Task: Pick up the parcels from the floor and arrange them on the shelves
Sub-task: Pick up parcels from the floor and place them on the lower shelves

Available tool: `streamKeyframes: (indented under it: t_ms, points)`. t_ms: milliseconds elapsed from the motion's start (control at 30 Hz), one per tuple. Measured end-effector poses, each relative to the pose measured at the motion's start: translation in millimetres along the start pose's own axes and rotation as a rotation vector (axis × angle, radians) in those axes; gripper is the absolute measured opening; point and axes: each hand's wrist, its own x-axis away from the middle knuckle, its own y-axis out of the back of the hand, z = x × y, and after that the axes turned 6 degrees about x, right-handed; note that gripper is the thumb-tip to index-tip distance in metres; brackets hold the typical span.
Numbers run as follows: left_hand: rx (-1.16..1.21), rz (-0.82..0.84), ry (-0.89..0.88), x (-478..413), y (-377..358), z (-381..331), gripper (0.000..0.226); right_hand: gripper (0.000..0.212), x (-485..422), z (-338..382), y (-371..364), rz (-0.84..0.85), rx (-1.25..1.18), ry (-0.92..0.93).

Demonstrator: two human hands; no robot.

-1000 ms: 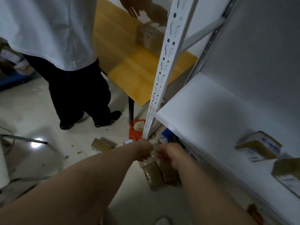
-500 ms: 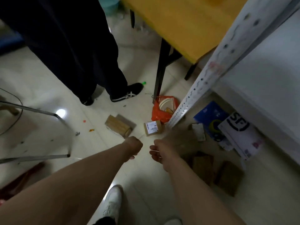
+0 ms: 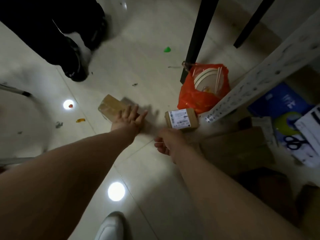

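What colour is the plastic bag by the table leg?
Orange-red bag, seen clearly in the head view.

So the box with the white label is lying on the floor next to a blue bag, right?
Not quite. The head view shows the box with the white label lying on the floor next to an orange-red bag, not a blue one.

My left hand (image 3: 129, 116), at frame centre, spreads its fingers; my right hand (image 3: 167, 142) beside it is curled.
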Motion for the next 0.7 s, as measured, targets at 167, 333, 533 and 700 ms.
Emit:
streamKeyframes:
  t_ms: [167, 333, 533, 700]
  points:
    - [-0.177, -0.134, -0.143, -4, -10, 4, 0.113, 0.015, -6, -14, -6, 0.014, 0.032, -0.001]
    - [0.435, -0.203, -0.134, 49, 29, 14, 0.092, 0.019, 49, -12, 18, -0.080, 0.067, -0.098]
    - [1.461, 0.146, 0.208, 137, 112, 34, 0.085, 0.028, 161, 7, 39, -0.117, 0.144, -0.132]
    - [1.903, 0.354, 0.297, 220, 189, 64, 0.068, 0.021, 266, 49, 67, -0.124, 0.226, -0.047]
